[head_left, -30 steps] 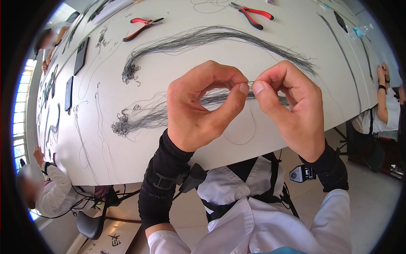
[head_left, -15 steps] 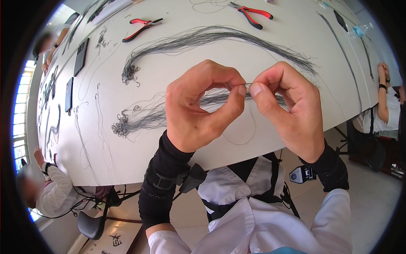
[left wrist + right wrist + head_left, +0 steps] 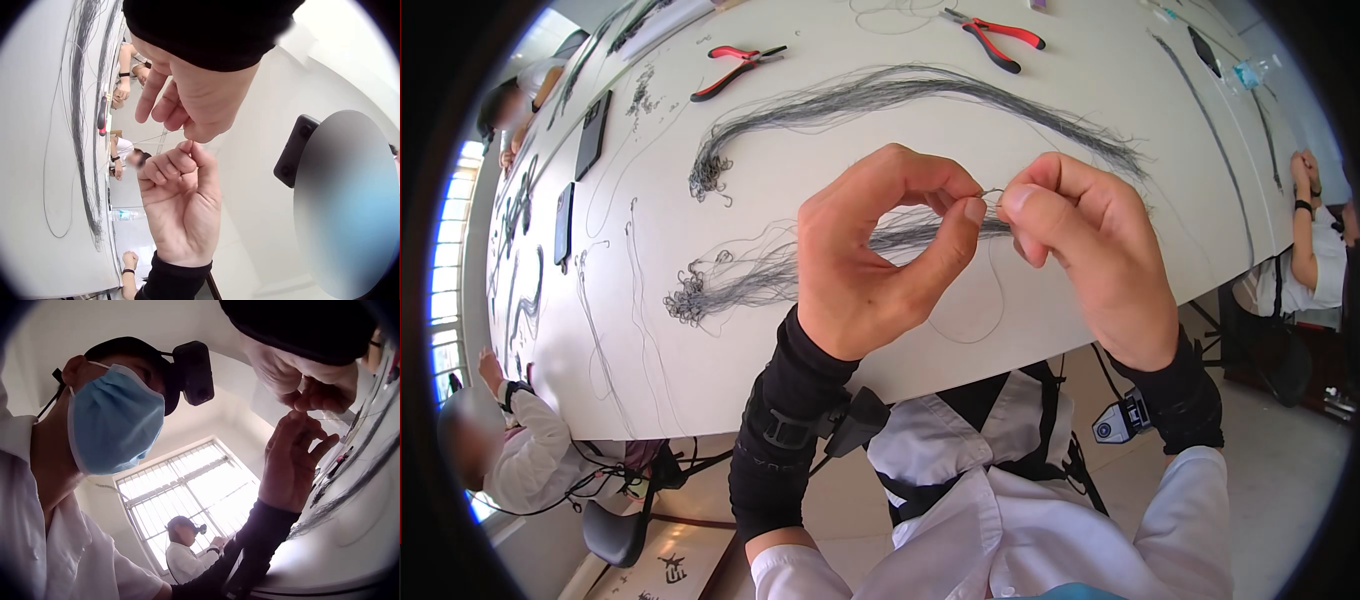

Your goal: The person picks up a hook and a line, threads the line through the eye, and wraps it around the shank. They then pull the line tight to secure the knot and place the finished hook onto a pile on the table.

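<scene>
In the head view a small dark hook (image 3: 992,191) with thin line bridges the fingertips of both hands. My left hand (image 3: 855,285) pinches one end between thumb and forefinger, its fingers bent into a ring. On the other side, my right hand (image 3: 1095,255) pinches with thumb and forefinger, the remaining fingers curled below. Behind the hands lies a bundle of thin dark lines (image 3: 750,275), its left end a cluster of hooks (image 3: 686,302). From the left wrist, the left hand (image 3: 203,94) and right hand (image 3: 181,219) meet at their fingertips.
A second bundle of hooked lines (image 3: 850,95) lies farther back on the white table (image 3: 880,360). Beyond it are red-handled pliers (image 3: 738,70) and another pair of pliers (image 3: 1000,40). Two phones (image 3: 593,133) and loose lines (image 3: 640,310) lie left. Other people sit around.
My right hand has turned and shifted slightly right, its lower fingers now showing beneath the thumb. More of the curved hook shows between the hands. The left hand has barely moved.
</scene>
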`<state>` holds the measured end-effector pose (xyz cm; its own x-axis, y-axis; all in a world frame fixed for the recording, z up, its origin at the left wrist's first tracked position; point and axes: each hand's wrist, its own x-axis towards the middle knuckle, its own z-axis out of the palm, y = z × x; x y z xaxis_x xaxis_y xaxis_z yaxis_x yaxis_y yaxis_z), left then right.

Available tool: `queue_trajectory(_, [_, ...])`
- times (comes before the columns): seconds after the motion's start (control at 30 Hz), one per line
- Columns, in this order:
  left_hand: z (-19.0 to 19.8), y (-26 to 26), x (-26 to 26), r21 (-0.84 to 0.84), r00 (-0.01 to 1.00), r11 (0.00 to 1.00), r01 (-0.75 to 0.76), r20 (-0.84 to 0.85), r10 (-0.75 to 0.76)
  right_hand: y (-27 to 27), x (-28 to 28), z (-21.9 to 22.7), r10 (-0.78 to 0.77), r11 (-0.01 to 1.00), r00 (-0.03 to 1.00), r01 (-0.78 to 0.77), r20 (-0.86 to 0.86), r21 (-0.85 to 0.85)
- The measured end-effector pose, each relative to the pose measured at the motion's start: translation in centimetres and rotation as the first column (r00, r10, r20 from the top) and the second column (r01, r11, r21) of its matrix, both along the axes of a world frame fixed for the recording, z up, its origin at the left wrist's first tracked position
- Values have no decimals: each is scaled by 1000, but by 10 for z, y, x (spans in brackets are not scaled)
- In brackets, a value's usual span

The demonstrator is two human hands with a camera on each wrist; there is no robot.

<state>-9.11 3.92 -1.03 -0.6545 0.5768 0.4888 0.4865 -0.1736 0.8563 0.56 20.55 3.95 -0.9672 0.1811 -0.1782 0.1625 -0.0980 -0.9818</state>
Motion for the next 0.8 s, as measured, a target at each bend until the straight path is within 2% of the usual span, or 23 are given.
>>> queue_trajectory(0.13, [0,1,0,0,1000,1000,-24,-18,24,8,-1,0,52,981,995,-35,84,-193])
queue_trajectory(0.27, [-2,9,0,104,995,990,-93,-30,96,8,-1,0,45,976,994,-23,95,-218])
queue_trajectory(0.47, [0,9,0,118,992,988,-98,-63,106,5,-1,1,45,976,994,-21,103,-219])
queue_trajectory(0.57, [-2,8,-1,113,989,988,-104,-96,115,4,-1,0,54,979,992,-31,111,-203])
queue_trajectory(0.67, [1,0,-3,10,989,999,-40,-141,41,3,-2,0,62,979,991,-37,119,-198])
queue_trajectory(0.8, [1,1,-1,22,992,999,-39,-120,41,3,-2,1,74,973,990,-45,123,-227])
